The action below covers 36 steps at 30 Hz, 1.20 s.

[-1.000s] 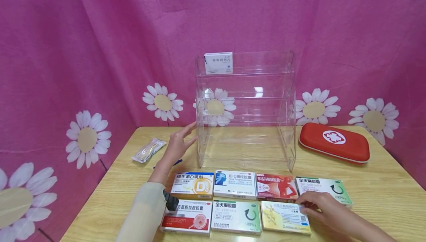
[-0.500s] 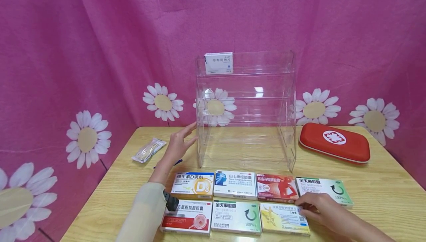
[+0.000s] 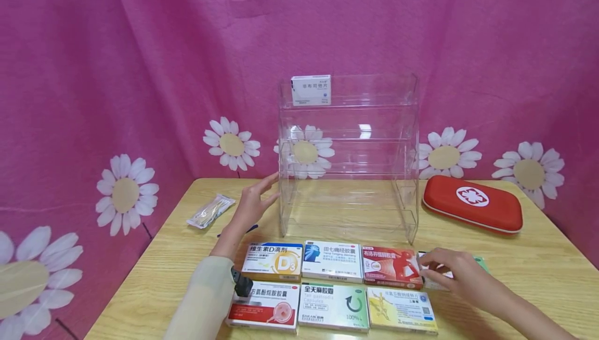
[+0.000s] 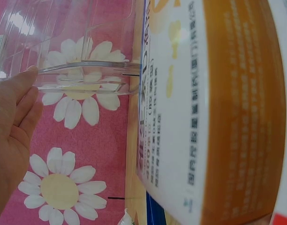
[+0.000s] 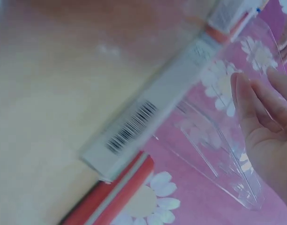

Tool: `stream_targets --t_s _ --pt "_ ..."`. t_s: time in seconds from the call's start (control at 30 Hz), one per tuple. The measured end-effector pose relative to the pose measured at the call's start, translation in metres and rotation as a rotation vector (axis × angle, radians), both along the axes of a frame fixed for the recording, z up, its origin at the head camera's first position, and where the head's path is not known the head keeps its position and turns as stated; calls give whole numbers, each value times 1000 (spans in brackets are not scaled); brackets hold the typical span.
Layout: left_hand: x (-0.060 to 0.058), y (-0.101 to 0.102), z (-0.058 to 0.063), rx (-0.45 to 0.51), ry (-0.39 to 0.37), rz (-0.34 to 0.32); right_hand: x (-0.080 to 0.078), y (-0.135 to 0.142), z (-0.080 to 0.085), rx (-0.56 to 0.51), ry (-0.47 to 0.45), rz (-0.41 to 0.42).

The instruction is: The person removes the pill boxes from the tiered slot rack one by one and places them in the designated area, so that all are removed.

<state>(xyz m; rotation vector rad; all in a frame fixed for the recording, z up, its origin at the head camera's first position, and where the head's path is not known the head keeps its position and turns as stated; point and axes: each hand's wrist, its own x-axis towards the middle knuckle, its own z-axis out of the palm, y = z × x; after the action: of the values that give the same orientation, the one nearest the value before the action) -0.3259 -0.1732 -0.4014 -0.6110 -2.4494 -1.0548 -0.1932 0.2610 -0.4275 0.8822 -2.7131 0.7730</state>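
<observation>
In the head view, my left hand [image 3: 252, 202] rests its fingertips against the left side of the clear acrylic rack [image 3: 348, 106]. The left wrist view shows those fingers [image 4: 26, 77] at the panel's edge. My right hand [image 3: 460, 272] hovers over a green-and-white medicine box [image 3: 482, 263], hiding most of it, and holds nothing. Beside its fingertips lies a red medicine box [image 3: 392, 267]. Nearer the front is a yellow-and-white medicine box [image 3: 402, 310]. A small white medicine box [image 3: 311, 90] stands at the left of the rack's top tier.
Flat in two rows lie further boxes: vitamin D [image 3: 272, 262], blue-and-white [image 3: 332, 261], red-and-white [image 3: 264, 306] and green-and-white [image 3: 333, 306]. A red zip case [image 3: 472, 205] sits right of the rack. A cotton swab packet [image 3: 210, 211] lies at left.
My right hand has left the yellow-and-white box, which slid slightly left earlier, and moved back over the green-and-white one. My left hand keeps its place on the rack. The head view has shifted slightly.
</observation>
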Motion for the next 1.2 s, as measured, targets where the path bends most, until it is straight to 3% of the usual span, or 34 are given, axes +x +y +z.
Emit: stream_targets --t_s 0.2,0.37,0.57,0.87,1.2 --pt "0 0 1 -3 -24 10 -35 -9 21 -58 219 -12" --pt "0 0 2 -8 -26 9 -70 -21 48 -66 403 -39" --pt "1 0 2 -18 -28 15 -113 -41 86 -119 530 -60" --pt "1 -1 -1 -7 -44 22 -170 -90 136 -243 584 -31" --pt "-2 -3 -4 3 -27 8 -207 -136 177 -296 494 -102"
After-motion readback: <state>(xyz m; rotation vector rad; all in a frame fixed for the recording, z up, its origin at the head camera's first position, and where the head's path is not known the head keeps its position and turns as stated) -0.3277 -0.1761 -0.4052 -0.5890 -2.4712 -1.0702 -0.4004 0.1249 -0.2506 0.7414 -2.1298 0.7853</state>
